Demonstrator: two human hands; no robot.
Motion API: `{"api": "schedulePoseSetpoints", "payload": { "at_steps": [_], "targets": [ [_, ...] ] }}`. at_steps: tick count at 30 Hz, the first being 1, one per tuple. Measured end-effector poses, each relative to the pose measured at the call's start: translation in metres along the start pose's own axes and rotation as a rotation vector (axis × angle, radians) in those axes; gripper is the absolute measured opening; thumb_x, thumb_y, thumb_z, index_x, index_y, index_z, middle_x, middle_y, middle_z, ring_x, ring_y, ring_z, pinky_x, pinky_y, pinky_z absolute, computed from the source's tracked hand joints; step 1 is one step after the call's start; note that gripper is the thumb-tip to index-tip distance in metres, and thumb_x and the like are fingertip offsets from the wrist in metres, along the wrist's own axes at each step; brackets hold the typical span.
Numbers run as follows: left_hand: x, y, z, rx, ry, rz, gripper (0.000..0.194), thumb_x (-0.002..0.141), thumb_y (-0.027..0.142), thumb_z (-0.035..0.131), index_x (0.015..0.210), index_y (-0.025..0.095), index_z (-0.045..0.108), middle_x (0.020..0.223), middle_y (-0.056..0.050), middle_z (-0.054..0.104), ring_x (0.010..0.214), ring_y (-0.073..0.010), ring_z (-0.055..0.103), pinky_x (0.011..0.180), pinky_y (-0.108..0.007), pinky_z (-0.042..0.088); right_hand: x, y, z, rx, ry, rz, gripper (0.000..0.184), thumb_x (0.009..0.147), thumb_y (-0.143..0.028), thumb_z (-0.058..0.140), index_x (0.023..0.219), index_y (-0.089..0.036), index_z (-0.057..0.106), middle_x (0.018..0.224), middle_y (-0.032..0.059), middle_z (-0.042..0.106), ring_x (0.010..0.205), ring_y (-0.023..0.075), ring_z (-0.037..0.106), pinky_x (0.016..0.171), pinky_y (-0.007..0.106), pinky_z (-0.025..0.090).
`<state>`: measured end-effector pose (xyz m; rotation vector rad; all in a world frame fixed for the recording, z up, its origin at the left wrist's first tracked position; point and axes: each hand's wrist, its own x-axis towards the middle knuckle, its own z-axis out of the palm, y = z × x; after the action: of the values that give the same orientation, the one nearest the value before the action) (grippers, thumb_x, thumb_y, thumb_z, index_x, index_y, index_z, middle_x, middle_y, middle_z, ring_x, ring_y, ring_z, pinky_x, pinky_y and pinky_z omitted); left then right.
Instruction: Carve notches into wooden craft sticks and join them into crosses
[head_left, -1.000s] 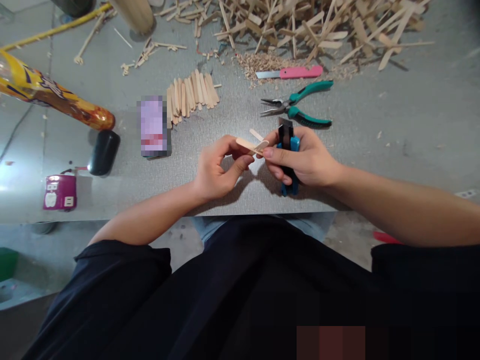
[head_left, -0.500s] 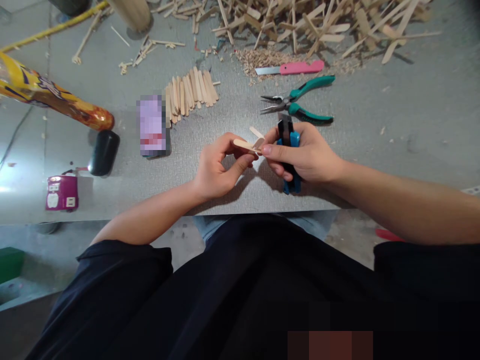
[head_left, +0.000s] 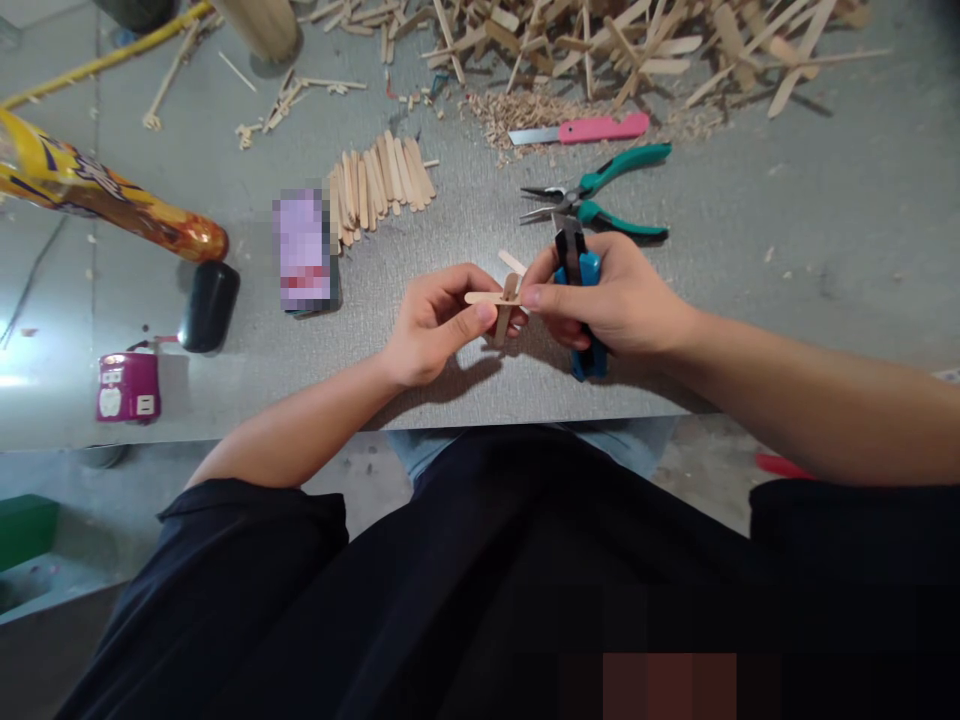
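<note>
Between my hands are two small wooden craft sticks crossed over each other. My left hand pinches them from the left with thumb and fingers. My right hand grips their right end between thumb and forefinger, and a blue and black utility knife is also held in its palm, blade end pointing away from me. Another pale stick shows just behind my right fingertips; whether it is held or lying on the table I cannot tell. Green-handled pliers lie jaws open just beyond my right hand.
A pink cutter lies beside wood shavings. Behind is a heap of crossed sticks. A row of loose sticks lies by a blurred lilac box. Further left are a yellow packet, a black object and a purple box.
The crossed sticks have turned, so the crossing stick now shows below as well as above the other. Both hands stay in nearly the same place, and the utility knife is tilted slightly.
</note>
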<state>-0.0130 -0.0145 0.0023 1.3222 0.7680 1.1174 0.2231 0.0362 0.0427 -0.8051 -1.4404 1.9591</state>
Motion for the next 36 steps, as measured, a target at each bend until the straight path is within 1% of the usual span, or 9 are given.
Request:
{"api": "schedulePoseSetpoints", "payload": {
  "at_steps": [5,8,12,18,21,24,28,32,36],
  "targets": [
    [-0.001,0.013,0.006,0.032,0.06,-0.178,0.058,0.098,0.079,0.092,0.095,0.024,0.075,0.089,-0.005,0.09,0.077,-0.0209,0.087,0.071,-0.034,0.073,-0.001,-0.003,-0.001,-0.061,0.025,0.025,0.043,0.092,-0.051,0.107,0.083,-0.023,0.075,0.055,-0.0053,0.06,0.043,0.0094,0.044,0.04,0.029,0.025],
    [-0.001,0.018,0.007,0.023,0.078,-0.228,0.063,0.093,0.083,0.095,0.094,0.023,0.073,0.087,-0.007,0.09,0.079,-0.024,0.09,0.069,-0.034,0.073,-0.001,-0.005,-0.003,-0.092,0.019,0.031,0.043,0.093,-0.051,0.107,0.084,-0.023,0.075,0.055,-0.0047,0.06,0.043,0.0098,0.044,0.041,0.03,0.026],
    [0.0,0.017,0.007,0.03,0.114,-0.231,0.061,0.094,0.077,0.098,0.094,0.022,0.071,0.087,-0.007,0.09,0.083,-0.025,0.092,0.073,-0.035,0.075,0.002,-0.006,-0.007,-0.149,0.017,0.038,0.047,0.094,-0.058,0.106,0.084,-0.024,0.075,0.053,-0.0053,0.059,0.044,0.0105,0.044,0.042,0.031,0.028],
    [-0.001,0.013,0.011,0.061,0.184,-0.23,0.058,0.098,0.076,0.094,0.1,0.022,0.07,0.089,-0.006,0.09,0.081,-0.0219,0.09,0.076,-0.035,0.076,0.006,0.0,-0.01,-0.122,0.151,0.033,0.049,0.092,-0.058,0.109,0.086,-0.026,0.072,0.052,-0.0062,0.055,0.046,0.0115,0.044,0.043,0.033,0.032],
    [-0.001,0.011,0.011,0.092,0.21,-0.196,0.055,0.099,0.073,0.094,0.101,0.022,0.075,0.095,-0.006,0.091,0.083,-0.0194,0.089,0.077,-0.033,0.075,0.008,0.003,-0.01,-0.096,0.18,0.011,0.05,0.088,-0.058,0.111,0.087,-0.027,0.073,0.059,-0.0041,0.061,0.048,0.012,0.046,0.041,0.033,0.031],
    [0.0,0.01,0.01,0.127,0.226,-0.163,0.053,0.098,0.072,0.096,0.098,0.022,0.079,0.092,-0.004,0.088,0.083,-0.0169,0.086,0.079,-0.032,0.076,0.007,0.003,-0.009,-0.08,0.187,-0.004,0.05,0.085,-0.056,0.114,0.088,-0.027,0.073,0.069,-0.0009,0.07,0.051,0.0132,0.049,0.042,0.034,0.033],
    [0.002,0.011,0.007,0.136,0.228,-0.15,0.049,0.098,0.069,0.097,0.097,0.023,0.082,0.088,-0.002,0.085,0.081,-0.015,0.083,0.08,-0.03,0.075,0.005,0.004,-0.01,-0.097,0.208,-0.008,0.046,0.089,-0.055,0.111,0.091,-0.03,0.073,0.074,0.0001,0.075,0.055,0.0135,0.049,0.044,0.036,0.035],
    [0.003,0.012,0.006,0.109,0.191,-0.189,0.043,0.098,0.062,0.099,0.096,0.023,0.084,0.087,-0.003,0.086,0.08,-0.0153,0.082,0.079,-0.031,0.074,0.005,0.004,-0.012,-0.106,0.194,-0.015,0.044,0.093,-0.055,0.108,0.094,-0.029,0.072,0.076,0.0001,0.075,0.057,0.0131,0.049,0.046,0.036,0.037],
    [0.004,0.008,0.005,0.023,0.185,-0.26,0.031,0.097,0.046,0.103,0.094,0.022,0.084,0.085,-0.003,0.087,0.078,-0.0166,0.085,0.077,-0.031,0.075,0.008,0.002,-0.012,-0.114,0.21,-0.012,0.046,0.094,-0.054,0.109,0.095,-0.028,0.07,0.076,-0.001,0.074,0.054,0.0112,0.05,0.046,0.036,0.036]
  ]
}}
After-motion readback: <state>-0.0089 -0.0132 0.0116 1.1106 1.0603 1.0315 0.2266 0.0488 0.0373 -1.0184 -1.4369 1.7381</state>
